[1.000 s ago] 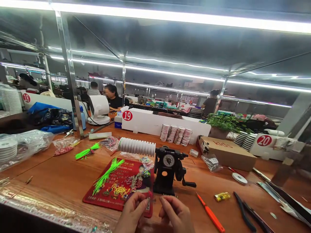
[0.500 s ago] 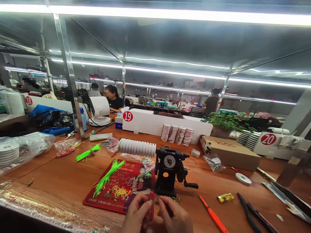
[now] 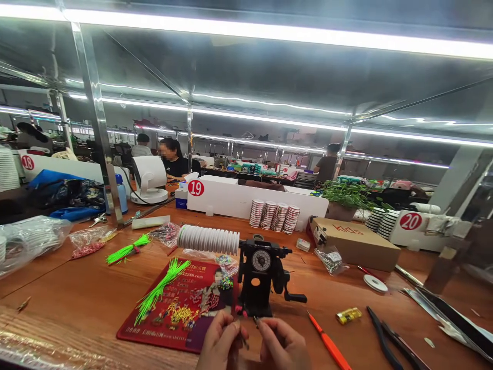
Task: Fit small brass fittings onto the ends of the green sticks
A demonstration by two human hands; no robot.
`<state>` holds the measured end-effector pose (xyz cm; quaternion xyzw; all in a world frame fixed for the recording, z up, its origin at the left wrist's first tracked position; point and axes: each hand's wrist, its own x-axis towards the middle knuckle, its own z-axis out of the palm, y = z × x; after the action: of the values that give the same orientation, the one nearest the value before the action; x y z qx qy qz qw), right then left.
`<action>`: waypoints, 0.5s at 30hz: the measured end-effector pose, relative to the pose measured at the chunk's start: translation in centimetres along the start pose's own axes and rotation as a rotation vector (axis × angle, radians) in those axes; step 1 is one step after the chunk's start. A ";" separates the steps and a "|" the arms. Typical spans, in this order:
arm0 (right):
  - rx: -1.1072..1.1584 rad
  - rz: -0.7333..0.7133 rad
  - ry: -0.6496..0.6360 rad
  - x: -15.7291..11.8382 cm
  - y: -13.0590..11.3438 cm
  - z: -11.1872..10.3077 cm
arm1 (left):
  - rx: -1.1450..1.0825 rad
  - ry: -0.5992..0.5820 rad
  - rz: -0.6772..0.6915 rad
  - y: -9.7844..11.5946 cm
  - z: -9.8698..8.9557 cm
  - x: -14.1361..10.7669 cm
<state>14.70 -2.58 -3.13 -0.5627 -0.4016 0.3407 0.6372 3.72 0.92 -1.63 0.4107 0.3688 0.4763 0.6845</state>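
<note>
At the lower middle, my left hand (image 3: 220, 340) is closed in a pinch, with a small dark thing poking out below the fingertips; its kind is too small to make out. My right hand (image 3: 283, 343) pinches too, a tiny dark-tipped piece between thumb and forefinger. The two hands are slightly apart. Just beyond them stands a black hand-cranked winder (image 3: 262, 272) with a row of white spools (image 3: 208, 240) on its shaft. Partly under my left hand lies a red mat (image 3: 131, 329), bearing green strands (image 3: 162, 290) and small gold pieces (image 3: 181, 314).
Right of my hands lie an orange-handled tool (image 3: 327, 341), a yellow lighter (image 3: 348, 315) and black pliers (image 3: 383, 336). Wound spools (image 3: 270, 216) stand by a white divider (image 3: 227, 198). A cardboard box (image 3: 354, 241) is behind right. Co-workers sit farther back.
My view has shifted a little to the right. The reddish piece seen between my fingers is no longer there; small dark pieces show at my fingertips now.
</note>
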 end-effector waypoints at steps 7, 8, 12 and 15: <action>0.027 -0.028 -0.067 0.3 -0.9 0.9 | -0.020 -0.116 0.018 0.3 0.8 -1.2; 0.005 -0.046 -0.056 0.2 -0.9 1.0 | -0.027 -0.118 0.012 0.2 0.9 -1.2; -0.109 -0.138 -0.045 -0.1 -0.9 0.8 | -0.026 -0.124 -0.019 -0.1 0.7 -1.4; -0.230 -0.177 -0.068 -0.2 -0.4 0.4 | 0.010 -0.109 -0.011 -0.4 0.7 -1.6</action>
<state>14.25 -2.66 -2.73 -0.5825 -0.5071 0.2539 0.5823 4.02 -0.79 -1.52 0.4373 0.3355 0.4475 0.7043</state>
